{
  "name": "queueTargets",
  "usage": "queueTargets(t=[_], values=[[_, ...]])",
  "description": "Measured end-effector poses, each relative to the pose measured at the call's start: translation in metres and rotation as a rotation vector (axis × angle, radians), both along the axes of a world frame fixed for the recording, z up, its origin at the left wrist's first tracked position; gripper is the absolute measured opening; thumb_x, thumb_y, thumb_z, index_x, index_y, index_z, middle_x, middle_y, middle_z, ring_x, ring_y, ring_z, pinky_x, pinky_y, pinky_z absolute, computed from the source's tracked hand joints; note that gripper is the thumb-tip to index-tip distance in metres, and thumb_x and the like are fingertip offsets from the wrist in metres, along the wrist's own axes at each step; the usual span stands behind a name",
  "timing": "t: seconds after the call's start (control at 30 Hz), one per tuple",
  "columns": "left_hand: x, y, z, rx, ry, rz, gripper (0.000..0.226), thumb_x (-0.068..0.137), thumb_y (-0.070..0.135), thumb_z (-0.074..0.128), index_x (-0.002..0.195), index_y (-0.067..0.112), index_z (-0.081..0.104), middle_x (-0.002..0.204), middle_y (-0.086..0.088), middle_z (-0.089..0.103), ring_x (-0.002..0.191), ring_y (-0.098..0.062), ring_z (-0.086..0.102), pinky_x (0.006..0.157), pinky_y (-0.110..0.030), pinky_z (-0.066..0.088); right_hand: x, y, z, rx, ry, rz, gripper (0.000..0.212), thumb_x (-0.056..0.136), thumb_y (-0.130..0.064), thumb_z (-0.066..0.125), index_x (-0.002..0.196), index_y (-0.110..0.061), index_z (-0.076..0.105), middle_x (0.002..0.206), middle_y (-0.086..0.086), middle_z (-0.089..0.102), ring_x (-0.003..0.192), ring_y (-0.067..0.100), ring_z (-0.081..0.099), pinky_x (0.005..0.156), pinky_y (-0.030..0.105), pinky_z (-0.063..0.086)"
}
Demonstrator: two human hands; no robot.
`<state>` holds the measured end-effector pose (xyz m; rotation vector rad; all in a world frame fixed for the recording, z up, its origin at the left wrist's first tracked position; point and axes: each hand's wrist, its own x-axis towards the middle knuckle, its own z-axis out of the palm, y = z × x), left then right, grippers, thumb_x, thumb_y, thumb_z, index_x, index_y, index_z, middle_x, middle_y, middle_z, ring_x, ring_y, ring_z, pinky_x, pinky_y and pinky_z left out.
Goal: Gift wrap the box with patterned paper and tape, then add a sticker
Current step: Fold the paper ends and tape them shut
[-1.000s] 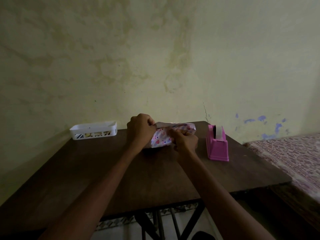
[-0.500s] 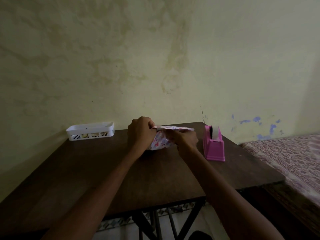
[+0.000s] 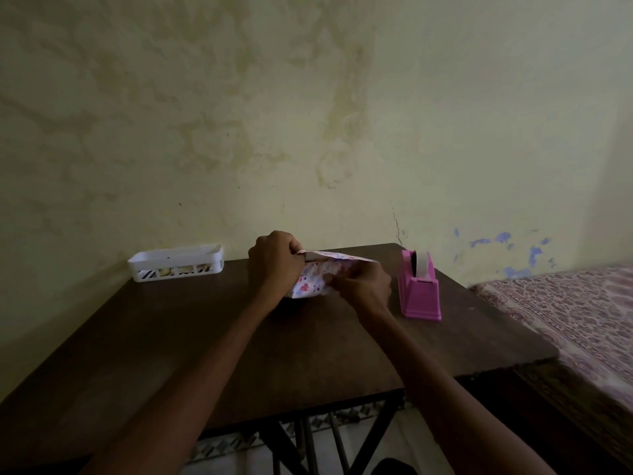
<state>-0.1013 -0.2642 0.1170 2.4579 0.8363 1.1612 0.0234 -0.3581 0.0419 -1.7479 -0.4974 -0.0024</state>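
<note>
Two bare forearms reach across the dark wooden worktop (image 3: 239, 344). The right grip (image 3: 363, 286) pinches the near side of the patterned paper (image 3: 337, 258). The left grip (image 3: 274, 262) curls round the paper's left end, holding a top flap up. The paper-covered box (image 3: 308, 289) sits between them, toward the far edge. Just right stands a pink tape dispenser (image 3: 419, 291). Far left, by the wall, sits a white basket (image 3: 176, 264).

No text, brand or number is legible: the pink tape dispenser (image 3: 420, 296) shows plain sides, and the patterned paper (image 3: 313, 282) carries only coloured specks (too small to make out).
</note>
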Motion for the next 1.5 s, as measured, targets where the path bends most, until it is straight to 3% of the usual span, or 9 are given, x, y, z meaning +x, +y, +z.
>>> queueTargets(t=[0.1,0.2,0.4,0.53,0.83,1.0,1.2,1.33,1.5], values=[[0.000,0.002,0.003,0.015,-0.001,0.019,0.008,0.087,0.019,0.068,0.087,0.016,0.074,0.090,-0.003,0.074,0.085,-0.023,0.068,0.064,-0.027,0.047,-0.005,-0.007,-0.007,-0.052,-0.213,-0.072,0.035,0.066,-0.046,0.086,0.080,-0.021,0.065,0.078,-0.006,0.068,0.066,0.005,0.064,0.054,0.021,0.048],[-0.001,0.004,0.009,0.029,-0.017,0.046,0.009,0.089,0.020,0.065,0.085,0.016,0.072,0.091,-0.005,0.072,0.086,-0.026,0.067,0.065,-0.028,0.045,-0.005,-0.016,-0.018,0.067,-0.263,-0.143,0.044,0.064,-0.047,0.087,0.088,-0.020,0.061,0.078,-0.007,0.063,0.068,0.009,0.060,0.056,0.020,0.041],[-0.008,0.014,0.020,0.066,0.077,0.097,0.008,0.092,0.019,0.060,0.092,0.016,0.068,0.096,-0.005,0.070,0.087,-0.025,0.064,0.065,-0.029,0.043,0.024,-0.015,-0.022,0.151,-0.249,0.119,0.087,0.054,-0.026,0.096,0.127,-0.020,0.047,0.124,-0.001,0.053,0.108,0.011,0.057,0.083,0.025,0.055],[-0.010,0.017,0.023,0.131,0.166,0.064,0.009,0.091,0.025,0.062,0.098,0.019,0.065,0.095,-0.002,0.069,0.084,-0.022,0.063,0.066,-0.029,0.047,0.029,-0.006,-0.008,0.155,-0.251,0.417,0.063,0.069,-0.005,0.086,0.124,-0.012,0.055,0.119,0.003,0.062,0.107,0.016,0.065,0.075,0.022,0.058],[-0.010,0.024,0.034,0.459,0.379,0.060,0.009,0.089,0.015,0.065,0.093,0.018,0.071,0.090,-0.005,0.069,0.086,-0.026,0.067,0.064,-0.028,0.039,0.025,0.009,0.003,0.092,-0.541,0.426,0.052,0.068,-0.009,0.088,0.112,-0.017,0.061,0.103,-0.009,0.064,0.095,-0.011,0.061,0.078,0.006,0.047],[-0.005,0.026,0.030,0.526,0.333,0.029,0.006,0.091,0.015,0.064,0.092,0.016,0.070,0.090,-0.006,0.070,0.083,-0.024,0.067,0.062,-0.026,0.039,0.033,0.006,0.005,0.003,-0.596,0.413,0.062,0.065,-0.015,0.091,0.119,-0.012,0.061,0.108,-0.005,0.064,0.096,0.002,0.060,0.079,0.003,0.046],[-0.008,0.025,0.024,0.556,0.247,0.022,0.011,0.092,0.024,0.064,0.101,0.018,0.068,0.096,-0.001,0.071,0.086,-0.020,0.067,0.064,-0.025,0.035,0.035,0.004,0.006,-0.026,-0.612,0.407,0.063,0.065,-0.014,0.090,0.121,-0.010,0.060,0.107,-0.008,0.060,0.092,-0.007,0.055,0.077,-0.001,0.043],[-0.015,0.021,0.025,0.673,0.222,-0.057,0.029,0.081,0.010,0.074,0.093,0.017,0.049,0.090,-0.002,0.063,0.069,-0.018,0.062,0.057,-0.022,0.036,0.032,0.006,0.005,-0.011,-0.616,0.385,0.062,0.065,-0.014,0.091,0.120,-0.011,0.061,0.107,-0.008,0.062,0.094,-0.001,0.058,0.077,-0.001,0.043],[-0.028,0.010,0.024,0.904,0.133,-0.070,0.022,0.072,-0.005,0.062,0.090,0.007,0.060,0.096,-0.012,0.059,0.077,-0.026,0.058,0.064,-0.034,0.052,0.028,0.008,0.007,0.019,-0.624,0.353,0.058,0.065,-0.015,0.090,0.116,-0.011,0.063,0.104,-0.007,0.063,0.092,0.005,0.060,0.074,0.003,0.046]])
